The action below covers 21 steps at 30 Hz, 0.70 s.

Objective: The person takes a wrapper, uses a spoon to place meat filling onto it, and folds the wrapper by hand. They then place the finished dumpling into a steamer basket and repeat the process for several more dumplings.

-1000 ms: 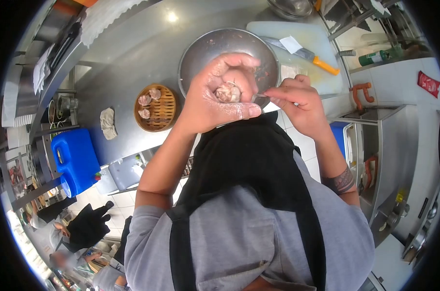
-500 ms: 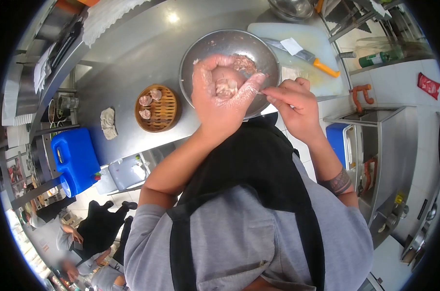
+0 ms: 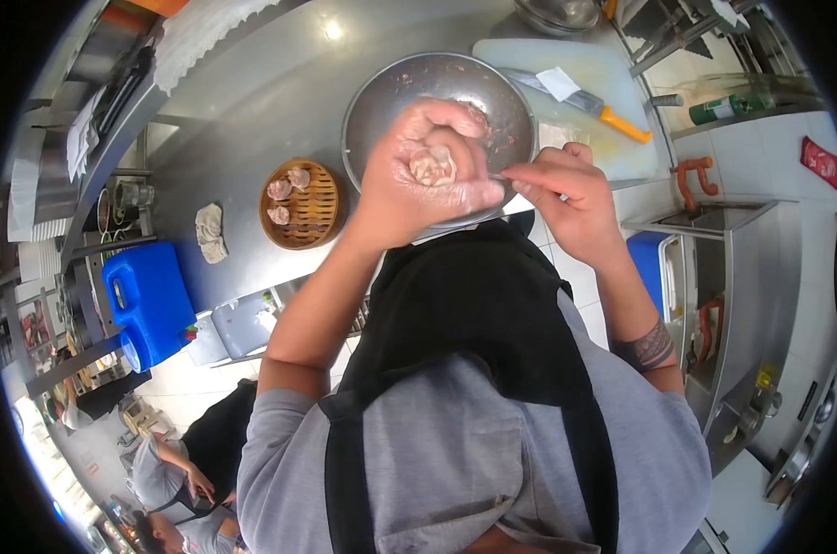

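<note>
Over the near side of a metal bowl (image 3: 372, 111) is my left hand (image 3: 405, 189), its fingers curled round a filled dumpling (image 3: 432, 166) with pale, pleated wrapper. To its right my right hand (image 3: 571, 198) pinches a thin utensil (image 3: 500, 176), whose tip reaches the left thumb. Some ground meat (image 3: 478, 111) shows in the bowl behind the left fingers. Left of the bowl, a round bamboo steamer (image 3: 324, 226) holds three small dumplings (image 3: 298, 177).
A crumpled cloth (image 3: 211, 233) lies left of the steamer. A knife with a yellow handle (image 3: 625, 125) rests on a white cutting board (image 3: 520, 54). A blue jug (image 3: 151, 300) stands at the lower left, near another person (image 3: 174, 471). More metal bowls (image 3: 561, 14) sit at the back.
My left thumb has lowered and the fingers have closed more round the dumpling, hiding more of the meat. The other person at lower left has moved closer.
</note>
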Each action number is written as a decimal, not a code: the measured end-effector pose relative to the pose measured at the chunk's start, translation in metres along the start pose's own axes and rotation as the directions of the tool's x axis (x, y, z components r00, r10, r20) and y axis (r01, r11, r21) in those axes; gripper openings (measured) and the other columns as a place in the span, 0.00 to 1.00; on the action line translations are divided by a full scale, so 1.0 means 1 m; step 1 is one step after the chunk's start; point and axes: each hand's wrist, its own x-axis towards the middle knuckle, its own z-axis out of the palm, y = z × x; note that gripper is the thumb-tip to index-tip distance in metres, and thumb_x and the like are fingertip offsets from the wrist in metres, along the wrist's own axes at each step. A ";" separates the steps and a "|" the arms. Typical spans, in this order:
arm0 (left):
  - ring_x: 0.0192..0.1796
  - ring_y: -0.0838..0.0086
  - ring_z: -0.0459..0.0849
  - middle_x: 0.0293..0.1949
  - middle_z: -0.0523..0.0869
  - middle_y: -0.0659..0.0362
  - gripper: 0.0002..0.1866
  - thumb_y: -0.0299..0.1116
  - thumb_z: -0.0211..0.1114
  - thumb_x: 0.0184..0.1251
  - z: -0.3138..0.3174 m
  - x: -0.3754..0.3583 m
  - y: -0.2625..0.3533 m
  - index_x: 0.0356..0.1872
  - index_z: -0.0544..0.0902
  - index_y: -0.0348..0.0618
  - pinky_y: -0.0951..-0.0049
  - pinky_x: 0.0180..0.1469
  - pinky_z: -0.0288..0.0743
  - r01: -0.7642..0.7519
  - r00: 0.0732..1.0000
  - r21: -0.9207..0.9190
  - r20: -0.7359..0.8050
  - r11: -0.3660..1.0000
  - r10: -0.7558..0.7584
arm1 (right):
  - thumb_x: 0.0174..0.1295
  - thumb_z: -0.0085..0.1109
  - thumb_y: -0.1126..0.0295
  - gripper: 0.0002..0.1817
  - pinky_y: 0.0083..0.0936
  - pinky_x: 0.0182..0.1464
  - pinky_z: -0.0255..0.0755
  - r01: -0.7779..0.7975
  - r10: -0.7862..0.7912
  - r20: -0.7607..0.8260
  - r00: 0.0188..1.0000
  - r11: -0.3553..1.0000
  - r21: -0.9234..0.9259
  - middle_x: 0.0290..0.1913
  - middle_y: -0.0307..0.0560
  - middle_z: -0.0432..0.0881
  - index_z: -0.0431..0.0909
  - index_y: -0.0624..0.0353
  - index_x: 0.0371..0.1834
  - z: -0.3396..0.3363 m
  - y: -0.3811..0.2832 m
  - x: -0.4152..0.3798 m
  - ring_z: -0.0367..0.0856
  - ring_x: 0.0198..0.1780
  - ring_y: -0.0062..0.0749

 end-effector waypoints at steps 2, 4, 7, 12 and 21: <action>0.41 0.73 0.86 0.26 0.82 0.66 0.36 0.19 0.82 0.53 0.016 -0.003 -0.003 0.63 0.74 0.40 0.61 0.63 0.77 -0.141 0.945 0.130 -0.279 0.981 0.173 | 0.64 0.68 0.75 0.09 0.29 0.48 0.58 -0.012 0.013 -0.029 0.999 0.999 0.034 0.28 0.36 0.80 0.92 0.50 0.45 0.004 0.001 -0.003 0.76 0.33 0.27; 0.42 0.73 0.87 0.27 0.83 0.65 0.34 0.18 0.81 0.54 0.017 -0.002 0.000 0.62 0.74 0.39 0.64 0.61 0.78 -0.214 0.935 0.188 -0.244 0.959 0.257 | 0.65 0.68 0.75 0.09 0.29 0.47 0.58 0.006 -0.006 -0.047 0.999 1.000 0.014 0.27 0.36 0.79 0.92 0.50 0.44 0.005 0.002 -0.004 0.76 0.32 0.27; 0.44 0.72 0.88 0.29 0.85 0.63 0.33 0.17 0.81 0.56 0.015 -0.010 0.002 0.62 0.74 0.39 0.67 0.60 0.78 -0.026 0.967 0.155 -0.247 0.988 0.064 | 0.65 0.69 0.74 0.08 0.29 0.47 0.58 0.045 -0.047 -0.030 0.998 0.997 -0.068 0.27 0.36 0.79 0.92 0.50 0.45 0.002 -0.001 -0.005 0.76 0.32 0.28; 0.47 0.73 0.87 0.36 0.88 0.60 0.31 0.21 0.82 0.58 0.023 -0.005 -0.005 0.61 0.76 0.39 0.69 0.57 0.80 -0.241 0.886 0.210 -0.351 0.948 0.303 | 0.64 0.69 0.75 0.09 0.29 0.47 0.58 -0.004 0.004 -0.043 0.999 1.000 -0.013 0.28 0.36 0.79 0.92 0.50 0.45 0.009 -0.001 -0.005 0.76 0.32 0.29; 0.47 0.79 0.84 0.43 0.87 0.61 0.21 0.25 0.84 0.59 -0.004 -0.021 -0.007 0.50 0.82 0.43 0.72 0.53 0.80 0.190 0.873 0.186 -0.482 0.964 -0.079 | 0.66 0.67 0.76 0.10 0.30 0.49 0.63 -0.051 0.048 -0.018 0.999 0.976 -0.214 0.29 0.39 0.81 0.91 0.52 0.47 -0.022 -0.009 0.001 0.77 0.32 0.33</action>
